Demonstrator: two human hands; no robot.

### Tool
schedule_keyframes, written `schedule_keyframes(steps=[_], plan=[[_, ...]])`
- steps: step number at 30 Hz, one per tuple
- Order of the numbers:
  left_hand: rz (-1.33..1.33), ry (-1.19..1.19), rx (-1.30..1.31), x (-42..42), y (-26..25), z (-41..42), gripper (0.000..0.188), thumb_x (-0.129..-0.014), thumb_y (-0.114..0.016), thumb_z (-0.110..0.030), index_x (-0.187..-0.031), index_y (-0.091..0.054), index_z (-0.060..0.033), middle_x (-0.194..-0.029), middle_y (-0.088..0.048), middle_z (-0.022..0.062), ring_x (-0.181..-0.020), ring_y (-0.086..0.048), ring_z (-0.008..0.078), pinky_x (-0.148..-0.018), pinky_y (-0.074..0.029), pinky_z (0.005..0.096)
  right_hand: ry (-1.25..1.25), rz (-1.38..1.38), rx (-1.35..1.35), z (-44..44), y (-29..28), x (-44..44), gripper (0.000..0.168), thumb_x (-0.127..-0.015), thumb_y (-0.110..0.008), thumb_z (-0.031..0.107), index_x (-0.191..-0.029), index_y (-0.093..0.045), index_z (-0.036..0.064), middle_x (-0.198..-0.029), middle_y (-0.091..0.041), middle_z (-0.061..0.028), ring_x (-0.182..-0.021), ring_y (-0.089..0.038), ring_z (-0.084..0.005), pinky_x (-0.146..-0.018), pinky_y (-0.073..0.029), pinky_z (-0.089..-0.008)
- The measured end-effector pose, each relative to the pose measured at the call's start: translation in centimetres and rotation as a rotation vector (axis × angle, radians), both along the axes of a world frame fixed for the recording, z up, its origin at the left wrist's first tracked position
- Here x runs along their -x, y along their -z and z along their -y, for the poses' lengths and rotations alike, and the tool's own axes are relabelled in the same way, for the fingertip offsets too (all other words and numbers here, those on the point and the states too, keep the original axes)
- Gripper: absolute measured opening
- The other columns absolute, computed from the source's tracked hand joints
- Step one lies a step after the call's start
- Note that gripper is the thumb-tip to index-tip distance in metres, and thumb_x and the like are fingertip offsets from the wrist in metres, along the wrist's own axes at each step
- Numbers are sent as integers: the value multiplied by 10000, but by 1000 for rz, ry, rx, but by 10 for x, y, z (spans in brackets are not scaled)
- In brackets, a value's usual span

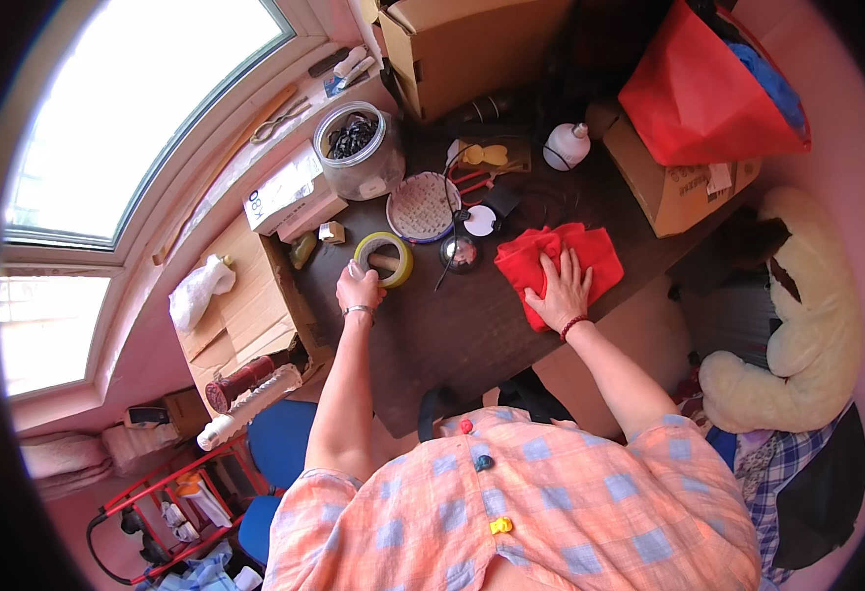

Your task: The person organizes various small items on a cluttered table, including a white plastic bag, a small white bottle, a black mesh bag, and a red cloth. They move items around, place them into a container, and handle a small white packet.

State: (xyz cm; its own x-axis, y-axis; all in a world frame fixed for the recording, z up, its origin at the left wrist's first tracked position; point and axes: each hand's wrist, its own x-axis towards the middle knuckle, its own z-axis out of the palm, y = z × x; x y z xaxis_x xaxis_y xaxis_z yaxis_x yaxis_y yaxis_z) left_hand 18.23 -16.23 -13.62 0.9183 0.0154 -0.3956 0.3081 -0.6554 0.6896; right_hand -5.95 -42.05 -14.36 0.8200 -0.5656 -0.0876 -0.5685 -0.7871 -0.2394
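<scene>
On the dark table, my right hand lies with spread fingers on a folded red cloth. My left hand is closed around a small whitish thing at the near left side of a roll of yellow-edged tape; what exactly it grips is partly hidden. A small round metallic object lies between the hands, with a black cable across it. Beyond it are a round patterned tray, a white disc and red-handled scissors.
A clear plastic jar and a white box stand at the back left, a white bulb at the back. Cardboard boxes and a red bag line the far side. An opened carton adjoins the table's left.
</scene>
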Motion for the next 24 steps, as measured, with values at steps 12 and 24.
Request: schedule_keyframes(steps=[12,24], plan=[[-337,-584,704,-19,32,11,425,-842,-666,-439,-952,-505,-62,-747,-669,160,-402,-525,133,-321,-385,237,3,142,37,-5,15,4,708,-729,-690,389,-1340,-414,161,-1436,-307,-162,-1374,-232,-316,-1109,-115,-572],[-89,-236,612,12,66,33,476,-797,-715,-433,-1034,-568,-48,-920,-669,107,-547,-578,152,-464,-447,268,-120,210,-34,-27,15,-7,702,-680,-705,396,-1302,-469,170,-1437,-323,-142,-1370,-245,-302,-1124,-99,-544]])
